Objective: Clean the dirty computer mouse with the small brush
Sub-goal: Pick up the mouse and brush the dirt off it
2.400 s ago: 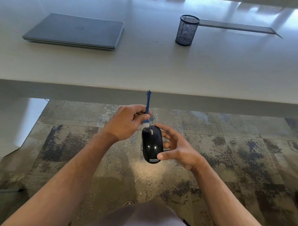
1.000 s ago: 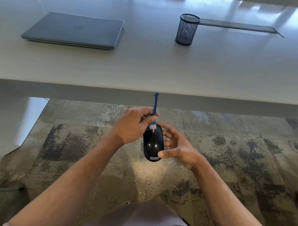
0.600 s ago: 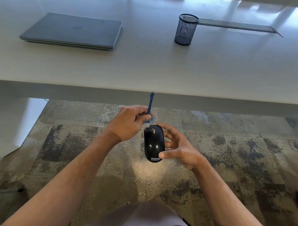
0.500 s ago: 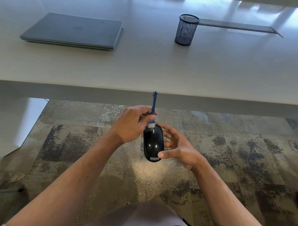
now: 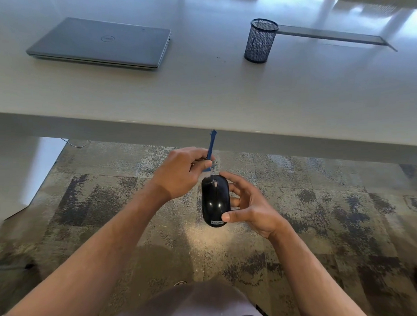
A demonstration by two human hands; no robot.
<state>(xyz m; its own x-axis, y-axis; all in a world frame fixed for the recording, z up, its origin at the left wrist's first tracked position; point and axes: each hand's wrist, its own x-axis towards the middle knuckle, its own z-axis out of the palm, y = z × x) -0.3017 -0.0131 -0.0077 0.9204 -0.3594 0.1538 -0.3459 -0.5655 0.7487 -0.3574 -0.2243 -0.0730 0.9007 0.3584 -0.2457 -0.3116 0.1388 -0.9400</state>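
Note:
A glossy black computer mouse [image 5: 215,200] is held in the air over the carpet, in front of the desk edge. My right hand [image 5: 249,205] grips it from the right, thumb on its near end and fingers curled round its far side. My left hand [image 5: 183,171] pinches a small blue brush [image 5: 211,147], handle pointing up toward the desk. The pale bristles are blurred and touch the mouse's far end near the scroll wheel.
The pale desk [image 5: 200,92] carries a closed grey laptop [image 5: 102,43] at the left and a black mesh pen cup [image 5: 260,41] at the right. A grey strip [image 5: 335,36] lies behind the cup. Patterned carpet [image 5: 334,212] lies below, my knee [image 5: 191,305] at the bottom.
The brush has flicked back and forth over the mouse's far end, lifting off and coming down again. My right hand has kept the mouse nearly still.

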